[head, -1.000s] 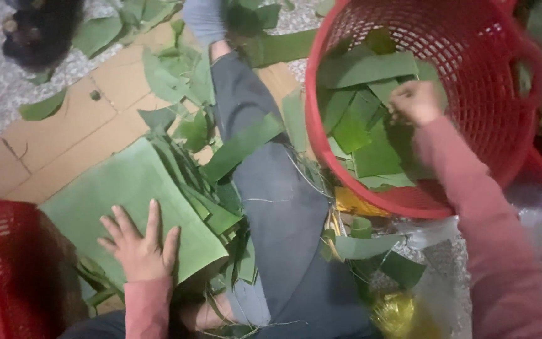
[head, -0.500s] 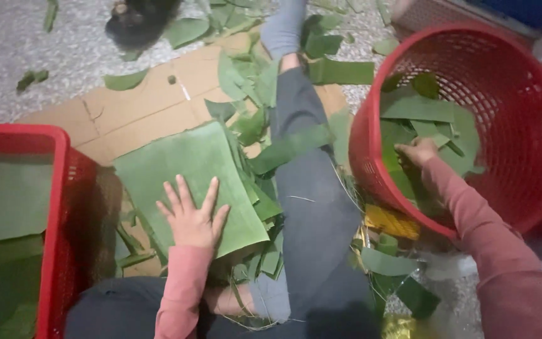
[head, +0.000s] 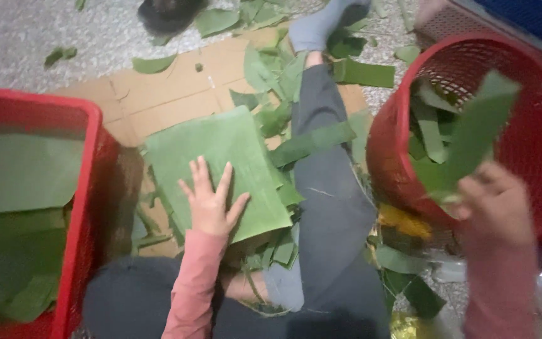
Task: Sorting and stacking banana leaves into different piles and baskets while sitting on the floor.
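My left hand (head: pixel 211 202) lies flat, fingers spread, on a stack of flat green leaves (head: pixel 224 154) that rests on cardboard beside my outstretched leg (head: pixel 327 188). My right hand (head: pixel 495 202) is closed on a green leaf strip (head: pixel 475 141) and holds it up over the near rim of a round red mesh basket (head: pixel 537 88). More leaf strips lie inside that basket.
A red crate (head: pixel 79 207) at the left holds large flat leaves. Flattened cardboard (head: pixel 170 94) covers the grey floor, with leaf scraps strewn around it. A dark shoe (head: pixel 167 11) sits at the top, and yellowish scraps (head: pixel 403 221) lie under the basket.
My right hand has come up out of the basket with a leaf strip in it. The view has shifted so the red crate shows more at the left. My left hand stays on the stack.
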